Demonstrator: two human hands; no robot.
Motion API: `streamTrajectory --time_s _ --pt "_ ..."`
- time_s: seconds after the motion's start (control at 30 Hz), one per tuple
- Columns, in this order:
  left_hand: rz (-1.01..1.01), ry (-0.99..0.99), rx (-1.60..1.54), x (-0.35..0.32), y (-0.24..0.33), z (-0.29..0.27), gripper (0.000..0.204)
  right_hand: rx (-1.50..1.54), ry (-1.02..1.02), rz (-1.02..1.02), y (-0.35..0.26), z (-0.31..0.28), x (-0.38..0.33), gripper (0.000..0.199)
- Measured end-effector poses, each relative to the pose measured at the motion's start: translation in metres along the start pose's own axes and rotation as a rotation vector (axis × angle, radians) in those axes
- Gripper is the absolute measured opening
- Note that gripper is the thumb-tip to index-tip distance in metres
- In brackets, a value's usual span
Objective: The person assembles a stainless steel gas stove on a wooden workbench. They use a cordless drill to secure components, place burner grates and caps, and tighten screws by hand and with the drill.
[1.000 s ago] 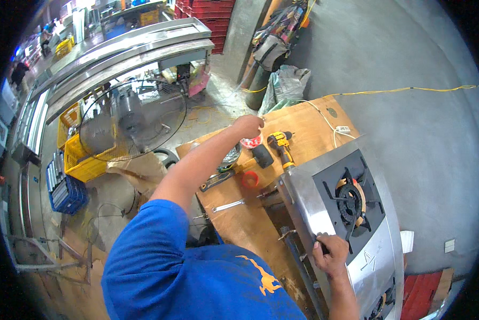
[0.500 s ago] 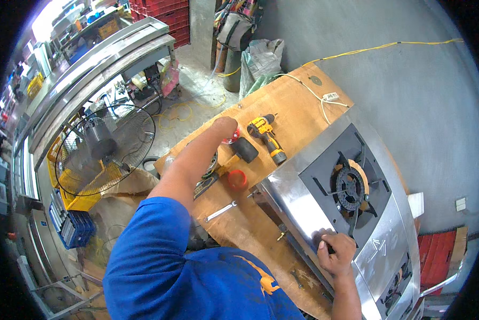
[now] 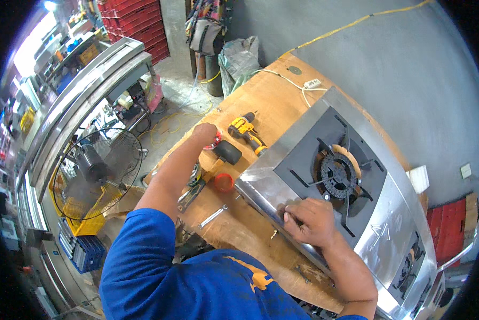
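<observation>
"On the table's [image 3: 275, 109] stove [image 3: 365, 255], burner [image 3: 338, 176] apparently seated, the right hand [image 3: 311, 221] has slid nearer a corner, fingers curled together."
"Left hand [image 3: 204, 134]?"
"By the red roll [image 3: 215, 141]; fingers hidden, can't tell."
"Finished?"
"Seemingly not: metal pieces [image 3: 381, 232] lie loose on the stove."

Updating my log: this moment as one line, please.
left hand: by red-and-white item, grip hidden | right hand: at front edge of steel stove | yellow drill, wrench: lying on wooden table
</observation>
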State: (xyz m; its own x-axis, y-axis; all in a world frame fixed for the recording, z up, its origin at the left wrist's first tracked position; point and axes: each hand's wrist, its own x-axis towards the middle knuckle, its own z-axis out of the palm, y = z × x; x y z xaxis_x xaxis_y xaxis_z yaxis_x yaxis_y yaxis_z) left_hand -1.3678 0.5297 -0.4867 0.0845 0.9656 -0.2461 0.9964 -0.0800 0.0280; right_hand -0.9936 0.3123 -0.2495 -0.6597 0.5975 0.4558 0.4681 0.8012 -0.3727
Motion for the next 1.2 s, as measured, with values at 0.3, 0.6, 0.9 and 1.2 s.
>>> streamTrajectory --time_s 0.3,0.6,0.9,1.2 --pt "0.088 0.074 0.144 0.022 -0.030 0.022 0.042 0.022 -0.142 0.110 0.011 0.005 -0.014 0.021" --pt "0.112 0.166 -0.023 0.015 -0.014 0.007 0.015 0.046 0.045 0.046 0.013 0.008 -0.014 0.019" --pt "0.167 0.398 -0.329 0.001 0.002 -0.022 0.023 0.017 0.012 0.075 0.011 0.007 -0.012 0.016" --pt "0.089 0.175 -0.055 -0.019 -0.036 0.001 0.029 -0.010 -0.214 0.153 0.001 -0.002 -0.010 0.024"
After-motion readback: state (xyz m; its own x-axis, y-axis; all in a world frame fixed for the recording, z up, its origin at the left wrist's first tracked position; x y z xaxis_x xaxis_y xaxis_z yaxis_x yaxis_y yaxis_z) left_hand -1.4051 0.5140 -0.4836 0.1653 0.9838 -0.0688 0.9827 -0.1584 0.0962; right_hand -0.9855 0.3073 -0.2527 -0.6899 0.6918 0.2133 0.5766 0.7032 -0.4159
